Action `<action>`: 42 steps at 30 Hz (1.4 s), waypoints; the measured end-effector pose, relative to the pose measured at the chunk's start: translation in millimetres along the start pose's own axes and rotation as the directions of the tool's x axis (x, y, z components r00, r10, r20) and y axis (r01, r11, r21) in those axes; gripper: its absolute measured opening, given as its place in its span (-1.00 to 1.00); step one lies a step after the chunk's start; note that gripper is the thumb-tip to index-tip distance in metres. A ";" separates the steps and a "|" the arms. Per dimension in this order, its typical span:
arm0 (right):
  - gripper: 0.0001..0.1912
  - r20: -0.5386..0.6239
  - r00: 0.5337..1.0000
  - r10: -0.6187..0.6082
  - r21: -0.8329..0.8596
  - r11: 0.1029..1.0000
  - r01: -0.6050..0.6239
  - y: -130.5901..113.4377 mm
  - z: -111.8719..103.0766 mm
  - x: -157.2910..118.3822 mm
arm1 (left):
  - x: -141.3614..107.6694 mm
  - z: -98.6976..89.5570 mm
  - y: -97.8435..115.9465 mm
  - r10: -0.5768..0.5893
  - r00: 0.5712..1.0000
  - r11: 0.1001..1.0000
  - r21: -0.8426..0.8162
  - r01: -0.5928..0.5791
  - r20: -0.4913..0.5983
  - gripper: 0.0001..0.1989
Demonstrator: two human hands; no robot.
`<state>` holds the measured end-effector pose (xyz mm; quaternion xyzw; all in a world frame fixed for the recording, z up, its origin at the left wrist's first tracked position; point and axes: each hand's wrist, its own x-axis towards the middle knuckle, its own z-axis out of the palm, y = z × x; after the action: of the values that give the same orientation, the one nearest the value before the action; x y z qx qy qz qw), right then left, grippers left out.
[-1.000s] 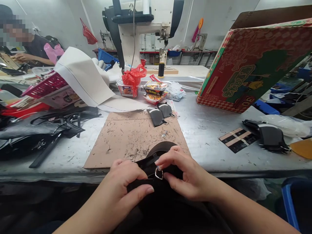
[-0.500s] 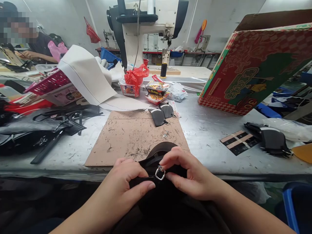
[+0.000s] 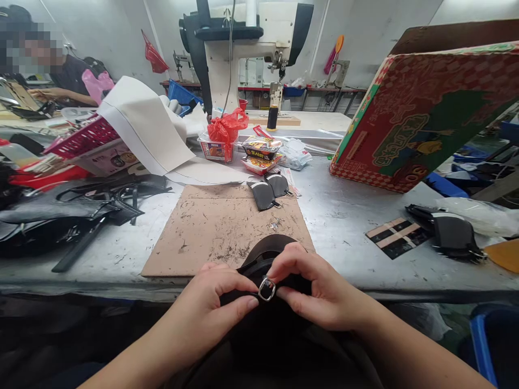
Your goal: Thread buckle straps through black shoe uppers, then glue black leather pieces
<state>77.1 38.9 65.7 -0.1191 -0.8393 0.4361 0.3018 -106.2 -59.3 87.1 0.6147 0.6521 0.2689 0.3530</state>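
Note:
Low in the view, at the table's front edge, a silver buckle [image 3: 266,289] sits on a dark strap between my two hands. My left hand [image 3: 221,297] pinches the black strap at the buckle's left side, thumb below and forefinger above. On the other side, my right hand [image 3: 314,286] has its thumb and forefinger closed at the buckle's frame. A black curved piece [image 3: 270,244] rises behind the hands, over the near edge of a scuffed brown board [image 3: 203,232]. Dark cloth below hides where the strap runs.
Two black padded pieces [image 3: 263,194] lie on the board's far edge. Black cut parts [image 3: 81,210] cover the left. A printed carton [image 3: 421,119] leans at right. Food packs [image 3: 261,154] and a sewing machine [image 3: 251,43] stand behind. A person [image 3: 68,81] sits far left.
My left fingers have shifted slightly right, and the forefinger now reaches the buckle's edge. The buckle has turned a little. My right hand is nearly still.

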 end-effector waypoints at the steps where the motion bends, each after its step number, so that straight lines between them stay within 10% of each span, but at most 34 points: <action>1: -0.72 0.002 1.000 -0.012 -0.022 1.000 0.012 0.4 -0.4 0.3 | 0.5 0.9 -0.2 -0.003 1.000 1.000 -0.014 0.003 -0.008 -0.86; 7: -0.83 -0.230 0.958 -0.170 -0.372 0.925 0.075 -4.4 6.9 -10.2 | 6.2 6.7 -0.6 0.014 0.984 0.997 -0.074 -0.027 -0.177 -0.84; 14: -0.79 -0.274 0.954 0.125 -0.348 0.911 -0.220 -6.7 16.9 -10.7 | 18.0 27.1 -2.6 0.063 0.864 0.983 -0.118 -0.140 -0.500 -0.86; 26: -0.83 -0.006 0.942 0.335 -0.017 0.942 -0.335 4.3 15.7 -17.3 | 10.2 42.5 -8.2 -0.111 0.939 0.953 -0.304 0.007 -0.327 -0.84; 32: -0.90 -0.306 0.888 0.342 0.194 0.936 -0.294 13.5 25.5 -18.4 | 9.3 61.0 -20.2 -0.140 0.891 0.875 -0.476 -0.093 -0.431 -0.84; 42: -0.90 -0.389 0.845 0.366 0.237 0.926 -0.293 13.1 32.3 -13.9 | 8.1 65.5 -24.6 -0.183 0.905 0.728 -0.672 -0.137 -0.383 -0.80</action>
<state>67.5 18.8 35.4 -0.3281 -0.6798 0.5143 0.4070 -69.4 -59.1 27.0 0.3587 0.5750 0.6123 0.4072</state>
